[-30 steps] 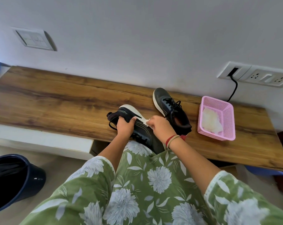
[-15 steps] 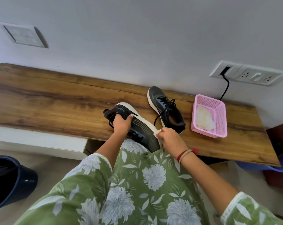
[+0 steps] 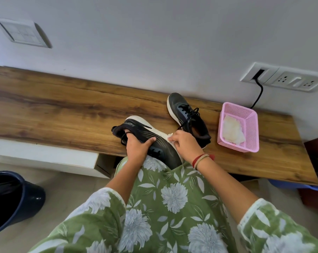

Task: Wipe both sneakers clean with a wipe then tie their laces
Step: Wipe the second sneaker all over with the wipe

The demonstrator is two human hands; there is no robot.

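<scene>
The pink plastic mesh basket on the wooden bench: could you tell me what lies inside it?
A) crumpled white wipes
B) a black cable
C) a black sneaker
A: crumpled white wipes lie inside the pink plastic mesh basket, with nothing else showing in it.

No readable text anywhere. Small pale mark on the black white-soled sneaker point(image 3: 145, 131) heel, too blurred to read.

We wore one wide-angle camera on the head; it faced forward and down, close over the left hand point(image 3: 136, 147) and right hand point(image 3: 186, 143), toward the brown wooden bench top point(image 3: 54, 114), its edges seemingly lens-bowed.
</scene>
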